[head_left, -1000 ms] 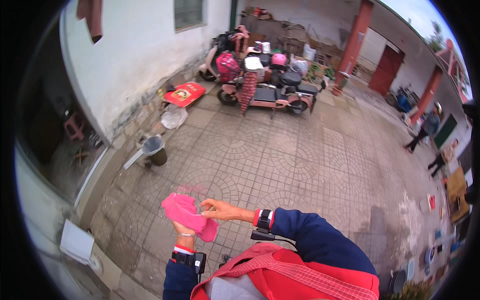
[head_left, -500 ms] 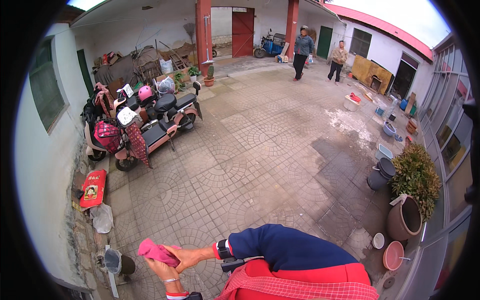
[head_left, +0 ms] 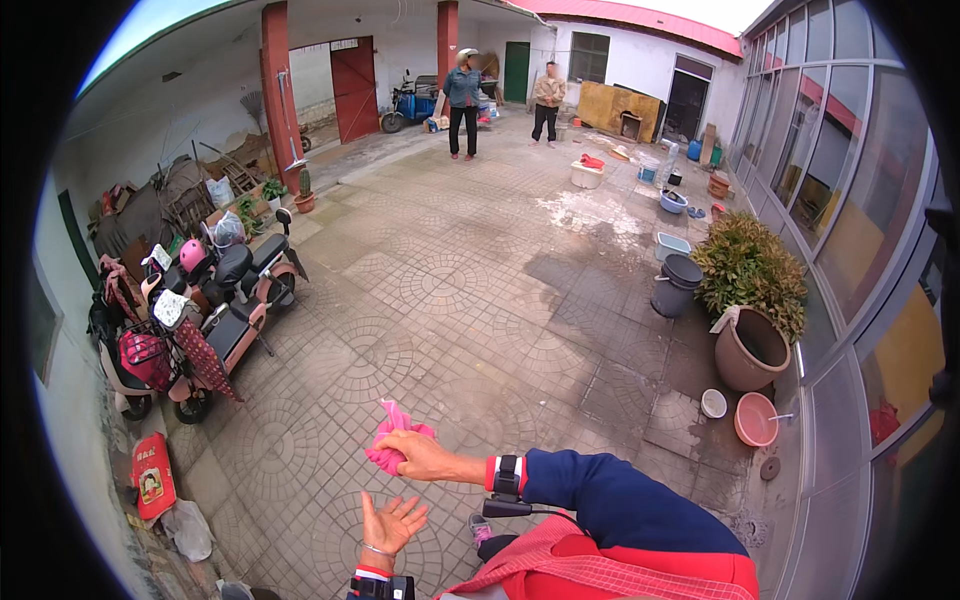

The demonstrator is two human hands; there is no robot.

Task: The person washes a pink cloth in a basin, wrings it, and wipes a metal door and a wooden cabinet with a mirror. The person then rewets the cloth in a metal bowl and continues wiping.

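Note:
A crumpled pink cloth (head_left: 392, 430) is gripped in my right hand (head_left: 425, 457), whose fingers wrap round it over the paved yard. One end of the cloth sticks up above the fingers. Below and a little left of it, my left hand (head_left: 390, 527) is open, palm up with fingers spread, and holds nothing. It is apart from the cloth. A silvery bracelet circles the left wrist, and dark straps sit on both wrists.
Parked scooters (head_left: 215, 320) stand at left, with a red bag (head_left: 153, 477) nearby. At right are a large planter (head_left: 752, 350), a dark bucket (head_left: 677, 286) and a pink basin (head_left: 756, 419). Two people (head_left: 463, 100) stand at the far side. A glazed wall (head_left: 860, 290) runs along the right.
My hands have come apart. The right now holds the cloth alone, farther right and higher; the left has let go and opened. The view has turned right.

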